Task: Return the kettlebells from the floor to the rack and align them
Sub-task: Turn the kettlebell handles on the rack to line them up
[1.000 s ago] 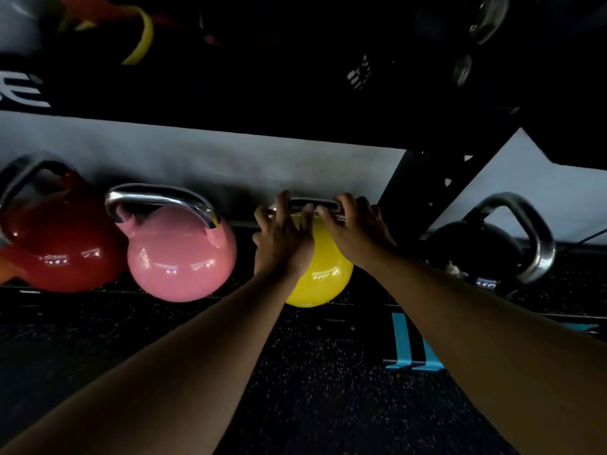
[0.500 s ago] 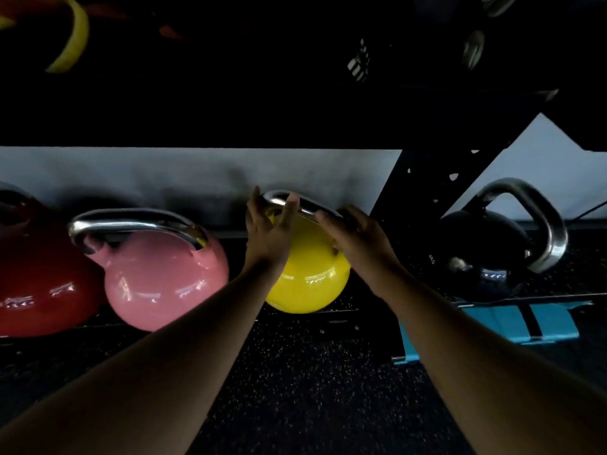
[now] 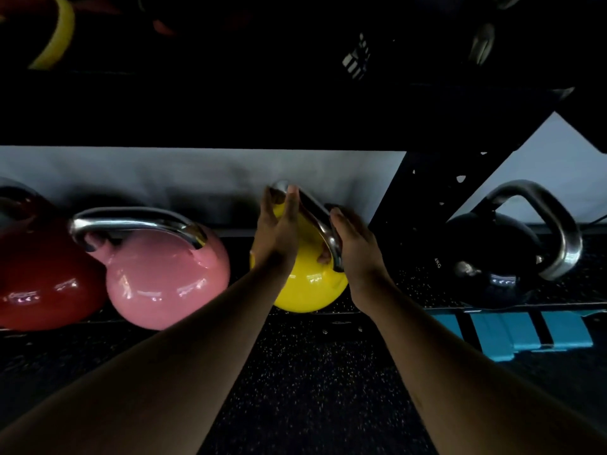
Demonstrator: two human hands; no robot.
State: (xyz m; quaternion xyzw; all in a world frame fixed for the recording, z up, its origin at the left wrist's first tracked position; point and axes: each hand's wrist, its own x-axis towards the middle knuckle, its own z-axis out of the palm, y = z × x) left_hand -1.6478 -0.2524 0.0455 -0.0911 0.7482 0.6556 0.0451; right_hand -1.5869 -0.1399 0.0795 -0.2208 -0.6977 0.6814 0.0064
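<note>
A yellow kettlebell (image 3: 307, 290) with a steel handle sits on the lowest shelf of the black rack (image 3: 427, 205), to the right of a pink kettlebell (image 3: 164, 284) and a red kettlebell (image 3: 42, 290). My left hand (image 3: 277, 234) holds the far end of the yellow bell's handle. My right hand (image 3: 356, 247) grips the near right end of that handle, which now runs diagonally. A black kettlebell (image 3: 492, 257) stands to the right of the rack's upright.
A dark upper shelf (image 3: 262, 110) overhangs the bells, with yellow and red items at its top left. A blue platform (image 3: 525, 333) lies under the black kettlebell. Speckled black rubber floor (image 3: 312, 389) stretches in front. A white wall is behind.
Both hands have turned the yellow kettlebell, so its handle has swung from sideways to diagonal. The view has shifted right, and the red bell is now cut off at the left edge.
</note>
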